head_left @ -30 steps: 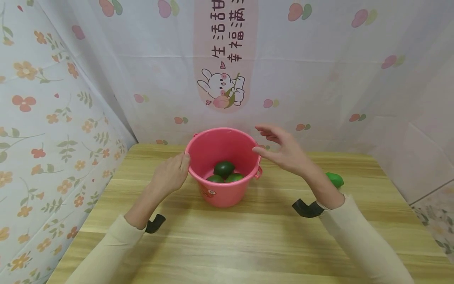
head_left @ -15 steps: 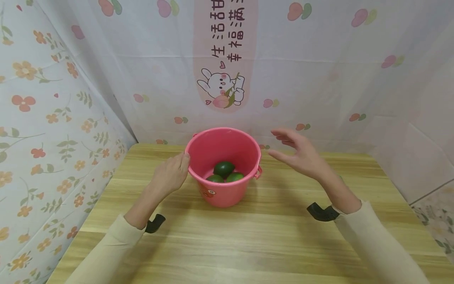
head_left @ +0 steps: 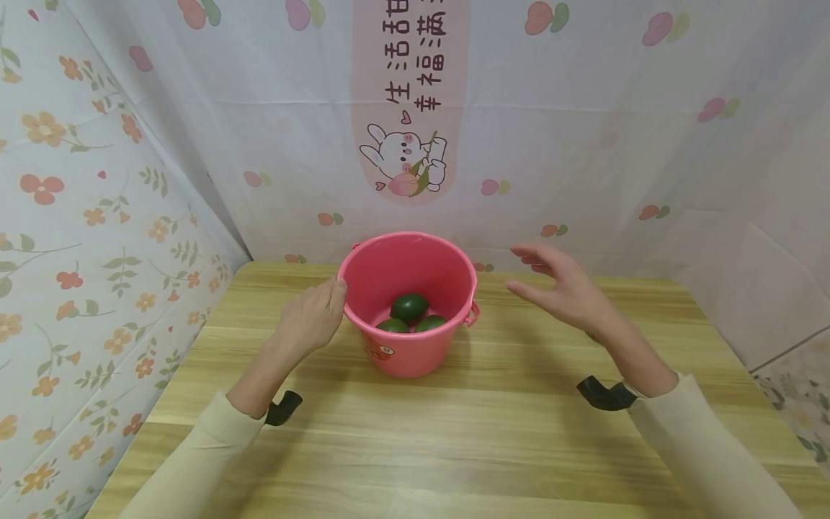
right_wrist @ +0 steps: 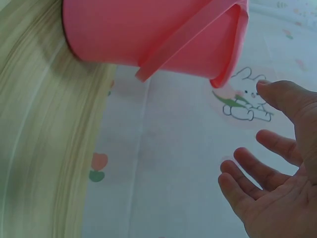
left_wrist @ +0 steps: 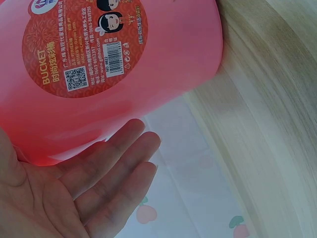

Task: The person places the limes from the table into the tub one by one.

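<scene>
A pink bucket [head_left: 408,353] stands upright at the back of the table, tilted in neither direction. On its floor lie a dark green oval fruit [head_left: 409,307], avocado-like, and two more green fruits, partly hidden by the front wall. My left hand [head_left: 310,317] holds the bucket's left rim, thumb at the edge; in the left wrist view its fingers [left_wrist: 116,173] lie fairly straight along the outside wall. My right hand [head_left: 564,292] hovers to the right of the bucket, apart from it, fingers loosely spread and holding nothing.
The wooden table [head_left: 415,447] extends toward me. A patterned cloth [head_left: 583,144] hangs close behind the bucket. The pink bucket handle [right_wrist: 183,42] hangs down on the right side. A dark green bit [head_left: 593,336] shows behind my right forearm, mostly hidden.
My right hand has moved right, away from the bucket's rim, and slightly lower. The bright green object at right is now mostly covered by my forearm. Left hand and bucket have stayed put.
</scene>
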### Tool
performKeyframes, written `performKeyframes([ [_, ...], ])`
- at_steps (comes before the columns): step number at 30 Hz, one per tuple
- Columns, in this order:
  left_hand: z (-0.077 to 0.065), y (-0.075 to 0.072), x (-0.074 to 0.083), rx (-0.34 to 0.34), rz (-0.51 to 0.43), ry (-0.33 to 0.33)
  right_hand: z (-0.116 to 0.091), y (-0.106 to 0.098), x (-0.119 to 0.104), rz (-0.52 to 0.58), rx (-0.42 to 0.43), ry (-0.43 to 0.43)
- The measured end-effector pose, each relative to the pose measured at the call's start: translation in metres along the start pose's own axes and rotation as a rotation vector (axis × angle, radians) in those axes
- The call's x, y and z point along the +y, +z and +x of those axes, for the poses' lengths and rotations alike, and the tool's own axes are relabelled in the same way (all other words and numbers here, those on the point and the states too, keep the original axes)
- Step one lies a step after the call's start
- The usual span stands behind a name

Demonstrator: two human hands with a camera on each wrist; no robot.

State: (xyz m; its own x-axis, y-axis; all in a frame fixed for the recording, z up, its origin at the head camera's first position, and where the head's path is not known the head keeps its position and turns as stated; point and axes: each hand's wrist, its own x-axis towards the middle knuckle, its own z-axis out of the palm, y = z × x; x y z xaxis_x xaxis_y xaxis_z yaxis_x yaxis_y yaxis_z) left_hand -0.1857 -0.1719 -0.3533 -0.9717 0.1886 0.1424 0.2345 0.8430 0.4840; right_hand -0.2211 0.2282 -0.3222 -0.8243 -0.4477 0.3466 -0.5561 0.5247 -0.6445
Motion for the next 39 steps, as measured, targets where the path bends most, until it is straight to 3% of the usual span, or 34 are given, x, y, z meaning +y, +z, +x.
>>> performKeyframes([
  [18, 0.0, -0.001, 0.001, -0.012, 0.006, 0.007, -0.02, -0.008, 0.021, -0.088, -0.015, 0.035],
  [39, 0.0, 0.0, -0.001, -0.005, -0.001, 0.01, -0.04, -0.021, 0.04, -0.104, -0.015, 0.083],
])
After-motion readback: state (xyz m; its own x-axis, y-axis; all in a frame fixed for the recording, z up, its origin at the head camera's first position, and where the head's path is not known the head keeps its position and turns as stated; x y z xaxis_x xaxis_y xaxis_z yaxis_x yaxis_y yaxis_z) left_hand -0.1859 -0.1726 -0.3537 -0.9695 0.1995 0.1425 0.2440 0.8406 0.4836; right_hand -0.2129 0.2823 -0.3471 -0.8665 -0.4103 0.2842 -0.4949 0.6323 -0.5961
